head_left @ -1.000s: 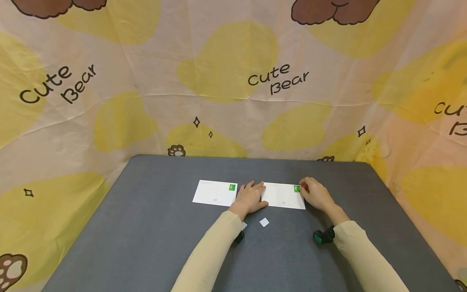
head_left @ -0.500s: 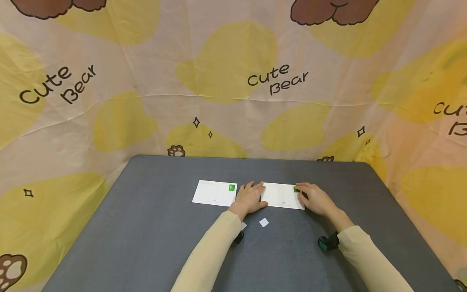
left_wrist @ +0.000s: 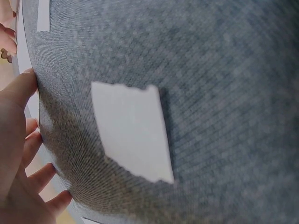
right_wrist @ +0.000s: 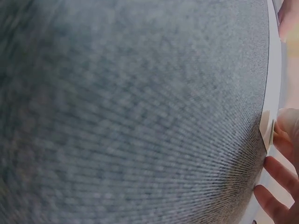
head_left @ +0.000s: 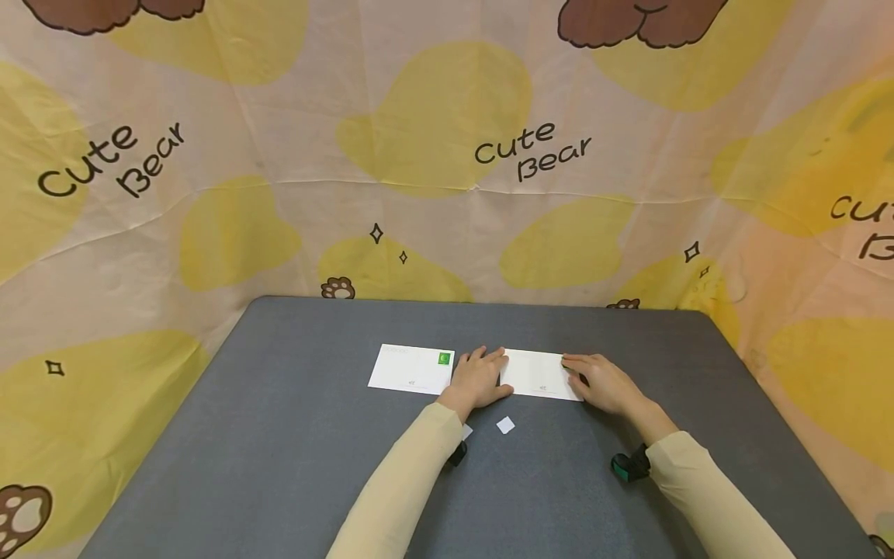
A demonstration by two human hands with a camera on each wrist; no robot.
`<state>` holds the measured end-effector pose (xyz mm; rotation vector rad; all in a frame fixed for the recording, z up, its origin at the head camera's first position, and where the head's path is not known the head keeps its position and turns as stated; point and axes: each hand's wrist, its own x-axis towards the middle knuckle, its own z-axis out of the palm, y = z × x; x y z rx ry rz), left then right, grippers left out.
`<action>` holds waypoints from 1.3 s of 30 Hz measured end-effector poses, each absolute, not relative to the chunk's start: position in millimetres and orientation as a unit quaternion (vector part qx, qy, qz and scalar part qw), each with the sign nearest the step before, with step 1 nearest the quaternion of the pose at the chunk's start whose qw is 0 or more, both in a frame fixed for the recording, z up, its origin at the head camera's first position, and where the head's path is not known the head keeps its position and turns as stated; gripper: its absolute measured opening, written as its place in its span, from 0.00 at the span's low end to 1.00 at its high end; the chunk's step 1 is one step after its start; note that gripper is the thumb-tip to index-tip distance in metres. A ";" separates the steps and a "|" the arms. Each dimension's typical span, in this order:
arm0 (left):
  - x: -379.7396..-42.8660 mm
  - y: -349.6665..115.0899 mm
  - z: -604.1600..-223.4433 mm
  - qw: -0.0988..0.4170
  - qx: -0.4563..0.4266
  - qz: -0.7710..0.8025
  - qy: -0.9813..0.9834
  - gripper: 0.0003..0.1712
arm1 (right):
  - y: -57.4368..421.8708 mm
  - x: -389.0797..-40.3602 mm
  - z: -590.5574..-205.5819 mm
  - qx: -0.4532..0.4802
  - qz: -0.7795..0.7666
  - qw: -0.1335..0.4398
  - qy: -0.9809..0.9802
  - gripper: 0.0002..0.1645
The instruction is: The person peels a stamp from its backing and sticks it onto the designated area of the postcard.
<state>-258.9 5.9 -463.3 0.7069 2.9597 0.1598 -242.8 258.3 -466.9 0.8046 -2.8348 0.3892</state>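
My left hand [head_left: 476, 380] lies spread on the table, fingertips and thumb on the left end of the right-hand white envelope [head_left: 534, 373]. My right hand [head_left: 606, 380] is at that envelope's right end, its fingers pressing over the upper right corner. They cover most of a green postage stamp there; a thin greenish edge of the stamp [right_wrist: 272, 133] shows beside the thumb in the right wrist view. Another white envelope [head_left: 408, 369], with a green postage stamp [head_left: 444, 358] in its upper right corner, lies flat left of my left hand.
A small white paper square [head_left: 506, 425] lies on the grey table [head_left: 279, 450] in front of the right envelope. A second white paper square [left_wrist: 133, 133], with wavy edges, lies by my left wrist. A patterned cloth [head_left: 433, 116] hangs behind the table.
My right hand has shifted left from the envelope's edge, its curled fingers straightening over the green stamp and now covering it. My left hand and the other envelope have stayed still.
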 end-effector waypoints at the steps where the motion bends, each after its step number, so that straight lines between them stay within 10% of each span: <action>1: -259.0 6.0 -463.4 0.047 0.232 0.053 0.970 0.36 | 258.2 -242.3 -466.9 0.270 0.130 0.087 -0.950 0.21; 39: -256.5 5.4 -459.1 0.049 0.231 0.045 0.971 0.36 | 252.3 -249.6 -466.8 0.240 0.097 0.061 -0.964 0.24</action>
